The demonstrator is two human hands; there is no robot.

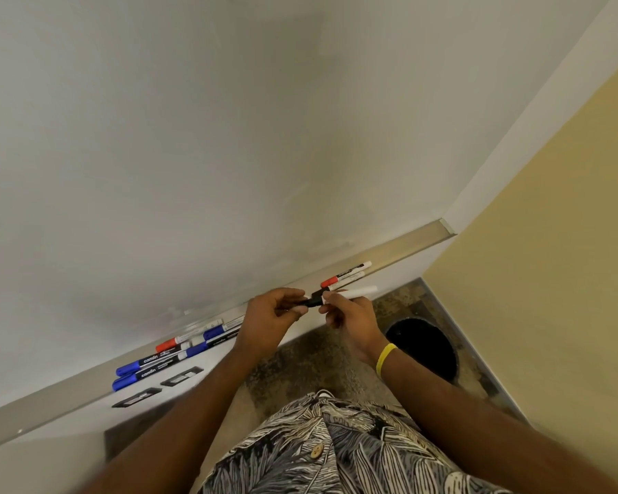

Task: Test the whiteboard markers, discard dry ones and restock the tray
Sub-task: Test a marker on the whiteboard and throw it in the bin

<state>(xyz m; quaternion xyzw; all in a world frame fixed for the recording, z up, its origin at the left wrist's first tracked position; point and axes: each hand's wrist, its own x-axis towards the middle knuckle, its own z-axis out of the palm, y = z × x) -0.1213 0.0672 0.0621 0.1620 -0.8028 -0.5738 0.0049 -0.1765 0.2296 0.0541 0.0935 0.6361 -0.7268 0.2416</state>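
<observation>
— Above the tray (407, 244), what did the hands grip?
— One marker (357, 292): left hand (272, 315) curled round its black cap (314, 300), right hand (350, 315) pinching the white barrel. Two more markers (346, 274) lay in the tray just behind; further left, a cluster (179, 351) of at least five.

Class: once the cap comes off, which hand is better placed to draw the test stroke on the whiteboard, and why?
Right, probably. The right hand grips the marker by its white barrel; the left hand pinches only the black cap. The whiteboard is just above both.

Markers (165, 361) lie on tray (404, 253) below whiteboard (193, 137).
</observation>
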